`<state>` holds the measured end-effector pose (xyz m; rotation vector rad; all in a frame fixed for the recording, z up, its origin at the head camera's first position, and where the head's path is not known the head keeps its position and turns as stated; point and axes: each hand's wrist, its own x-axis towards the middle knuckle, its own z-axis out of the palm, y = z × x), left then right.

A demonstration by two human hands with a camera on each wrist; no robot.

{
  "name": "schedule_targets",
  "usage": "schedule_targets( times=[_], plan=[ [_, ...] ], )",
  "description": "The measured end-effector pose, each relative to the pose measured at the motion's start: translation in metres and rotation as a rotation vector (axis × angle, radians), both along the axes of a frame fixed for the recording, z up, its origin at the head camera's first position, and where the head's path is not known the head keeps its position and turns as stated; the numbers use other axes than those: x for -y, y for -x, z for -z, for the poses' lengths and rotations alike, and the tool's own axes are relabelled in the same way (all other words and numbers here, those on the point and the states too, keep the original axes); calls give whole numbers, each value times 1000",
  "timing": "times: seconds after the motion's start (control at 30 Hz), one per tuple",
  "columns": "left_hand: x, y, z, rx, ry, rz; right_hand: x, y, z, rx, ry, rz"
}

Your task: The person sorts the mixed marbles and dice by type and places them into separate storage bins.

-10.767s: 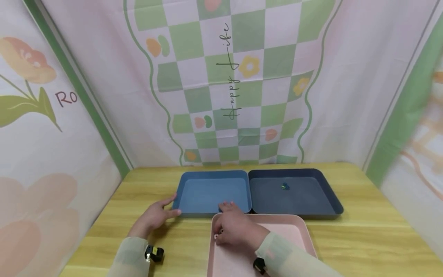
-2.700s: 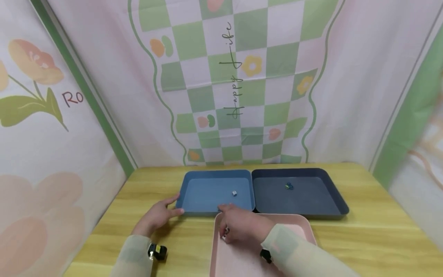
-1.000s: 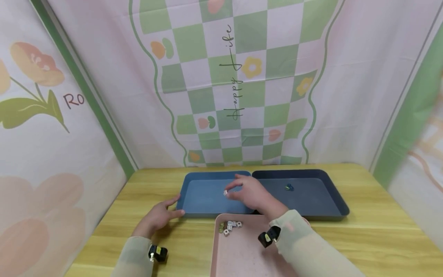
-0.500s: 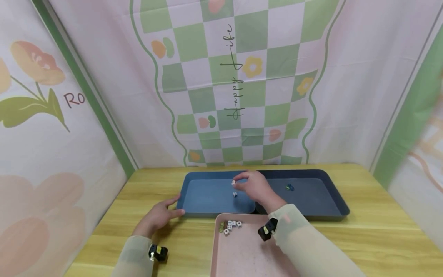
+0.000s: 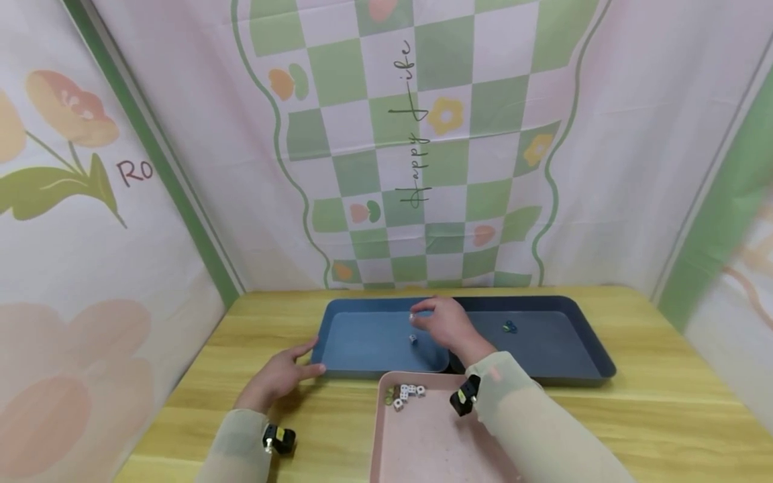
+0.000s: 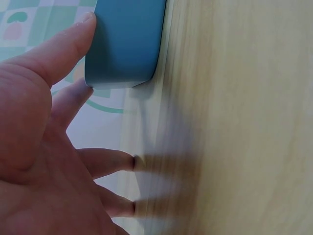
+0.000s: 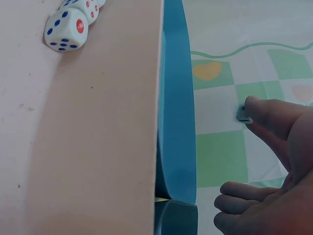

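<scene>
My right hand point(image 5: 448, 327) is over the right part of the blue tray point(image 5: 356, 342), pinching a small white die point(image 5: 412, 316) between thumb and index finger. That pinched die point(image 7: 243, 115) shows at the fingertips in the right wrist view, the other fingers apart from it. Below it, another die point(image 5: 413, 339) lies on the tray floor. My left hand point(image 5: 280, 379) is at the tray's front left corner; its straight thumb and index finger touch the wall, and the lower fingertips meet the table in the left wrist view.
In front stands a pink tray point(image 5: 435, 443), with several white dice point(image 5: 403, 394) and small yellow-green pieces point(image 5: 389, 397) in its far left corner. A dark grey-blue tray point(image 5: 561, 345) adjoins the blue one on the right, holding small blue and green pieces point(image 5: 510, 327).
My right hand has gone from the pink tray to above the blue tray with a die. The die on the blue tray's floor was not visible in the oldest frame. My left hand has stayed put.
</scene>
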<state>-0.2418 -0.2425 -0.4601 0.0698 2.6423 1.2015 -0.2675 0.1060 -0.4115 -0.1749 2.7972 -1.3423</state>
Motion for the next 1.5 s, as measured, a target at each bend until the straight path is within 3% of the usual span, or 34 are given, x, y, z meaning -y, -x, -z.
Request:
schedule_targets(
  times=[0.6, 1.13, 1.5],
  plan=[
    [-1, 2, 0, 3, -4, 0, -6, 1, -2, -11, -32, 10],
    [-2, 1, -1, 9, -9, -8, -6, -3, -5, 4, 13, 1],
    [-3, -2, -4, 16, 12, -20, -3, -8, -7, 14, 15, -53]
  ],
)
